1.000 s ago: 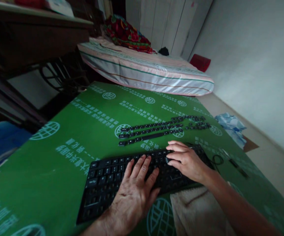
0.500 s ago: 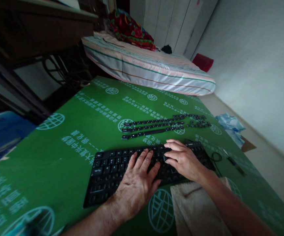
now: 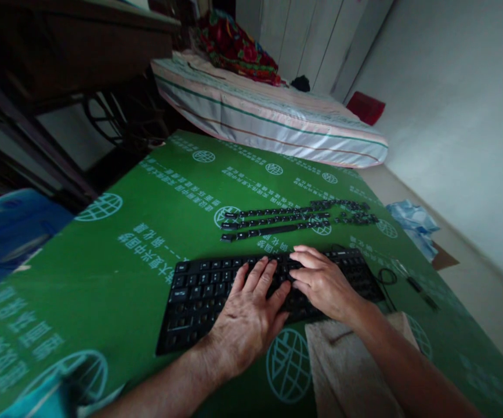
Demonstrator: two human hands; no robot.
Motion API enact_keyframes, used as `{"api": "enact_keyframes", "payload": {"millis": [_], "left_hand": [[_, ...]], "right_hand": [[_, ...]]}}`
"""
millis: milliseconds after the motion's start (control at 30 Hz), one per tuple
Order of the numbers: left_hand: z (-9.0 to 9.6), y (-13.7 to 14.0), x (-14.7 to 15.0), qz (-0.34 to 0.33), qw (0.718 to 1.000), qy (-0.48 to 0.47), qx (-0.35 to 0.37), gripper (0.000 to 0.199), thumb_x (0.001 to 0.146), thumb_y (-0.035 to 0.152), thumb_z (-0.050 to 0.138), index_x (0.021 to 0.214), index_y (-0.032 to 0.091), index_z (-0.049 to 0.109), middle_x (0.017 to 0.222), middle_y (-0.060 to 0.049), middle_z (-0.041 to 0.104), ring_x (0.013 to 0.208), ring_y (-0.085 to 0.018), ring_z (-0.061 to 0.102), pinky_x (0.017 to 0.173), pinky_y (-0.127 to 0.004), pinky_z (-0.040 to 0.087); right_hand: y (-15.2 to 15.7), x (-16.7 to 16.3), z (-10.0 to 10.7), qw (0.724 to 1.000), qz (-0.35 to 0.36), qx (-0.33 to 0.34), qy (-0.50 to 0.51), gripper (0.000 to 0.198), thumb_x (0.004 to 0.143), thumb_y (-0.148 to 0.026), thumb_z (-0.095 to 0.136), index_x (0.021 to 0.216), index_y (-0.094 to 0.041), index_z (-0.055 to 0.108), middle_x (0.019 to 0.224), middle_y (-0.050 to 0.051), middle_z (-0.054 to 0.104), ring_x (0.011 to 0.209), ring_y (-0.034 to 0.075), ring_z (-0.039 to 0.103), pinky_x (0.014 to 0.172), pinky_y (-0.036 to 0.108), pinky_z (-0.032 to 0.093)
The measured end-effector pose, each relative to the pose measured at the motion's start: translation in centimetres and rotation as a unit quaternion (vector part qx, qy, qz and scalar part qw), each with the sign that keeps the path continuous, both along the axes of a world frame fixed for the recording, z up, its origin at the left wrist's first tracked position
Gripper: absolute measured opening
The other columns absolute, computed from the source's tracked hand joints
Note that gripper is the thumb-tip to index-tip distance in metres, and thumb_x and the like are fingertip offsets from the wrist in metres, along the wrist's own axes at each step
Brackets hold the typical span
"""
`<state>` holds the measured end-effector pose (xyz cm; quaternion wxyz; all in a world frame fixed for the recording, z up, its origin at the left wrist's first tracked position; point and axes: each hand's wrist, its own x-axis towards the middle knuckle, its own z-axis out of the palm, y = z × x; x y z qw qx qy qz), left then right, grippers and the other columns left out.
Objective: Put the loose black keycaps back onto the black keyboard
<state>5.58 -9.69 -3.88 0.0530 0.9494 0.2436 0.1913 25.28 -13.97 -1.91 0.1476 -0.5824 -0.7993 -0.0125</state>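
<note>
Keyboard: on the green surface, directly beneath both hands; long axis left to right, right end angled slightly away.
Left hand: fingers slightly apart, laid over the middle keys.
Right hand: fingers bent over keys right of middle; grip on any key cannot be confirmed.
Loose keycaps: in rows beyond the keyboard.

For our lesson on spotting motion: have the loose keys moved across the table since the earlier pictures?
No. The loose keys keep the same place beside the globe print at their right end; only the view has shifted.
</note>
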Motion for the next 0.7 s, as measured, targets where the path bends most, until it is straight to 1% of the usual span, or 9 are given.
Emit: {"api": "enact_keyframes", "payload": {"millis": [200, 367, 567, 700], "left_hand": [[-0.19, 0.05, 0.23, 0.002, 1.000, -0.005, 0.002, 0.046, 0.085, 0.046, 0.055, 0.126, 0.026, 0.054, 0.141, -0.016, 0.042, 0.132, -0.035, 0.034, 0.104, -0.056, 0.030], [-0.20, 0.07, 0.24, 0.001, 1.000, 0.012, -0.004, 0.044, 0.087, 0.045, 0.053, 0.127, 0.026, 0.054, 0.141, -0.015, 0.041, 0.132, -0.034, 0.033, 0.104, -0.057, 0.030], [-0.13, 0.06, 0.31, 0.003, 1.000, 0.011, 0.003, 0.045, 0.088, 0.045, 0.051, 0.128, 0.026, 0.052, 0.141, -0.014, 0.041, 0.132, -0.034, 0.033, 0.104, -0.057, 0.030], [0.05, 0.06, 0.31, 0.000, 1.000, 0.016, 0.002, 0.045, 0.088, 0.045, 0.051, 0.128, 0.025, 0.053, 0.140, -0.016, 0.042, 0.132, -0.035, 0.032, 0.103, -0.057, 0.030]], "right_hand": [[0.13, 0.21, 0.00, 1.000, 0.004, 0.005, -0.002, 0.011, 0.081, -0.015, 0.060, 0.077, -0.017, 0.070, 0.114, 0.011, 0.062, 0.121, 0.026, 0.048, 0.099, 0.044, 0.047], [0.24, 0.29, 0.14, 1.000, 0.006, -0.001, 0.004, 0.013, 0.081, -0.013, 0.060, 0.077, -0.018, 0.071, 0.114, 0.012, 0.063, 0.120, 0.026, 0.049, 0.099, 0.043, 0.047], [0.40, 0.49, 0.22, 0.999, 0.019, -0.014, 0.022, 0.012, 0.081, -0.014, 0.060, 0.079, -0.018, 0.071, 0.115, 0.012, 0.063, 0.122, 0.026, 0.047, 0.098, 0.045, 0.047], [0.45, 0.58, 0.20, 1.000, 0.025, -0.016, 0.010, 0.013, 0.081, -0.013, 0.059, 0.079, -0.018, 0.070, 0.116, 0.012, 0.062, 0.122, 0.026, 0.047, 0.099, 0.044, 0.047]]}}
